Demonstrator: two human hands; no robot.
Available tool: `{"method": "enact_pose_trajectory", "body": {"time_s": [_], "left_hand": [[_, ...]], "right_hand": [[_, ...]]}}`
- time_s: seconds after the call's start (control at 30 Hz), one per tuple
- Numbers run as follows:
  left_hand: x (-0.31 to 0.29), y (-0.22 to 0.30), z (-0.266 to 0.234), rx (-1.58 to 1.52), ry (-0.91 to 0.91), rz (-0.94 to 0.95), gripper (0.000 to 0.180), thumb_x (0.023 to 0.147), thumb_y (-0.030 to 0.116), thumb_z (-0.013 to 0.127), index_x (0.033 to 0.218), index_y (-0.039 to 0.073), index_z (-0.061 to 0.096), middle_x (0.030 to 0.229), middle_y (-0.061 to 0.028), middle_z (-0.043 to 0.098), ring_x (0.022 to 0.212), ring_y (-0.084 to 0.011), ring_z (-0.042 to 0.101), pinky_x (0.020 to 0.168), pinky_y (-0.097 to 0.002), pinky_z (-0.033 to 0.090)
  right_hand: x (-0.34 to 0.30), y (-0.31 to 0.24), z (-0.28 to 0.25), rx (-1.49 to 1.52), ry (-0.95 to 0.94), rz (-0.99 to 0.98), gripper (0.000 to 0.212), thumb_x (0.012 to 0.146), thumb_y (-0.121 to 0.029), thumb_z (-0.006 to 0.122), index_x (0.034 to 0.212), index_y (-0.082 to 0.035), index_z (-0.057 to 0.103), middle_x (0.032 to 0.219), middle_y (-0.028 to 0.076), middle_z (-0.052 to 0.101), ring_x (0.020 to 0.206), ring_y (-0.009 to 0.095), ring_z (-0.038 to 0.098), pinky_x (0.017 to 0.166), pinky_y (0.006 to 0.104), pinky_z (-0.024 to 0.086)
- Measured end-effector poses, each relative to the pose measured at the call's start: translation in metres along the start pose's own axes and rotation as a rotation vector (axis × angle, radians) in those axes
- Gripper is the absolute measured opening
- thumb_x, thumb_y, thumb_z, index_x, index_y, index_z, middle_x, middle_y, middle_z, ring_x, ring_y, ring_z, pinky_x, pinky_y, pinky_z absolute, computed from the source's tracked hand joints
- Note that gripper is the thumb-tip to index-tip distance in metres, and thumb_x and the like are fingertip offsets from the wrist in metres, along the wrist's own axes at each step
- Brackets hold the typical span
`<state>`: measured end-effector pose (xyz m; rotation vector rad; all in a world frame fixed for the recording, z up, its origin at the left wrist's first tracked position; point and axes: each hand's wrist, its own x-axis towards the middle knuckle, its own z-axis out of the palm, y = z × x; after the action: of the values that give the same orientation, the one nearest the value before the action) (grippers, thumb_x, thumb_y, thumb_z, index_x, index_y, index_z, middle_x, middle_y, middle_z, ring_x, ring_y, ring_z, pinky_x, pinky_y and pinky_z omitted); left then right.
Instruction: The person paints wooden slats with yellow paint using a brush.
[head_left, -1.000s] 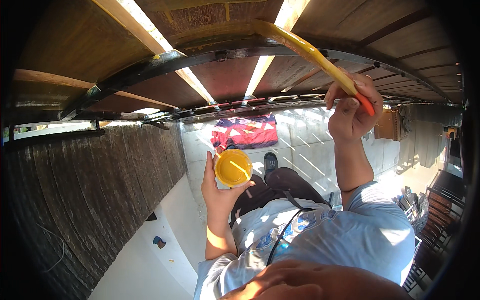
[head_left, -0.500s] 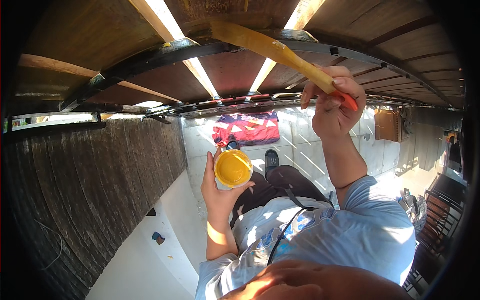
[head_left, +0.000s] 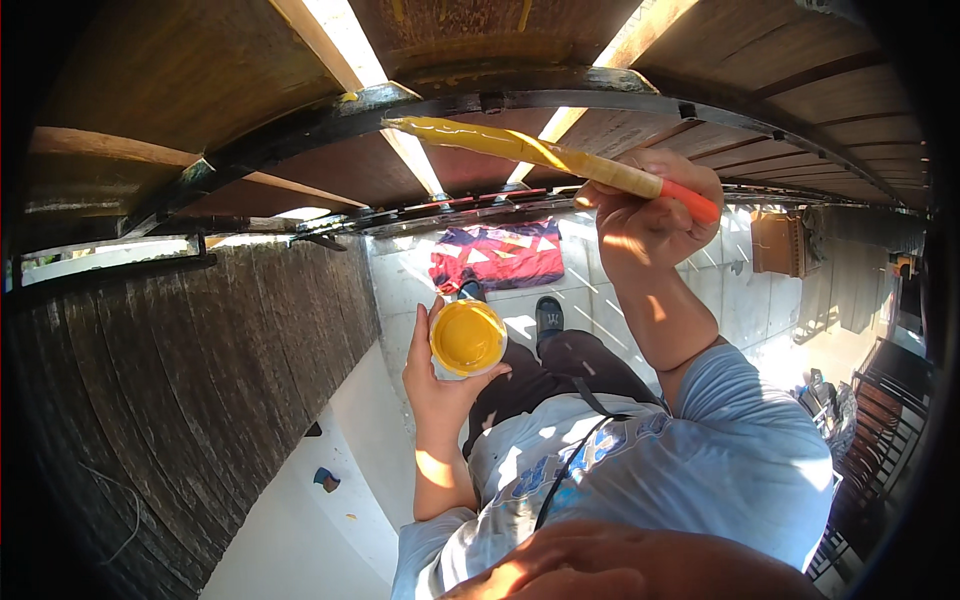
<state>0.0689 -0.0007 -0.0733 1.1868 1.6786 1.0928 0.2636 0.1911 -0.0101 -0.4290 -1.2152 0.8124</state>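
My left hand [head_left: 440, 395] is wrapped round a small round tub [head_left: 468, 338] of yellow paint, its open top facing up. Above and to the right, my right hand [head_left: 655, 205] grips a paintbrush [head_left: 540, 150] by its orange-ended handle. The brush points left and slants slightly upward, its long head coated in wet-looking yellow. Its tip lies in front of a dark curved metal beam [head_left: 560, 90] in the picture; whether they touch I cannot tell.
Brown boards [head_left: 460, 45] with bright gaps run overhead. A weathered wooden panel [head_left: 200, 390] stands on the left. On the tiled floor lie a red patterned cloth [head_left: 497, 255] and, to the right, a cardboard box [head_left: 777, 242]. Dark chairs [head_left: 880, 420] stand far right.
My right hand has moved slightly left and down, and the brush has turned edge-on, its tip lower than before. The tub in my left hand has hardly moved.
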Motion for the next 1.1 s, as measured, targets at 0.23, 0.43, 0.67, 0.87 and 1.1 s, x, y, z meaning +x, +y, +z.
{"method": "enact_pose_trajectory", "body": {"time_s": [0.23,0.43,0.67,0.87,1.1], "left_hand": [[0.016,0.000,-0.010,0.004,-0.032,-0.005,0.124,0.055,0.017,0.102,0.155,-0.007,0.033,0.150,-0.0203,0.055,0.135,-0.0293,0.058,0.112,-0.0386,0.046],[0.032,-0.001,-0.017,0.010,-0.061,0.027,0.123,0.055,0.017,0.102,0.155,-0.006,0.034,0.148,-0.0200,0.057,0.133,-0.0294,0.059,0.111,-0.0389,0.047],[0.042,-0.005,-0.020,0.041,-0.077,0.054,0.124,0.055,0.019,0.103,0.155,-0.006,0.034,0.147,-0.0206,0.058,0.132,-0.0297,0.060,0.111,-0.0389,0.047],[0.039,-0.006,-0.015,0.072,-0.084,0.049,0.124,0.054,0.021,0.104,0.154,-0.006,0.036,0.145,-0.0206,0.059,0.130,-0.0298,0.061,0.110,-0.0387,0.048],[0.027,-0.006,-0.006,0.046,-0.062,0.046,0.123,0.053,0.023,0.104,0.153,-0.007,0.038,0.141,-0.0205,0.062,0.127,-0.0284,0.063,0.107,-0.0380,0.049]], "right_hand": [[0.028,0.014,0.024,-0.103,0.150,0.076,0.042,0.103,-0.046,0.060,0.105,-0.005,0.053,0.083,0.015,0.067,0.054,0.025,0.067,0.046,0.0369,0.059],[0.040,0.015,0.031,-0.225,0.128,0.089,0.041,0.104,-0.042,0.060,0.104,-0.002,0.054,0.080,0.017,0.067,0.055,0.024,0.068,0.044,0.0325,0.057],[0.037,0.021,0.012,-0.155,0.184,-0.033,0.019,0.104,-0.016,0.063,0.104,0.002,0.055,0.081,0.016,0.069,0.060,0.020,0.070,0.049,0.0307,0.059],[0.046,0.017,-0.003,-0.188,0.168,-0.105,0.025,0.105,-0.022,0.062,0.104,0.003,0.059,0.076,0.016,0.069,0.055,0.021,0.069,0.048,0.0325,0.059],[0.048,0.001,-0.023,-0.288,0.248,-0.100,0.031,0.104,-0.030,0.063,0.101,0.001,0.059,0.075,0.016,0.069,0.055,0.024,0.069,0.046,0.0335,0.057]]}}
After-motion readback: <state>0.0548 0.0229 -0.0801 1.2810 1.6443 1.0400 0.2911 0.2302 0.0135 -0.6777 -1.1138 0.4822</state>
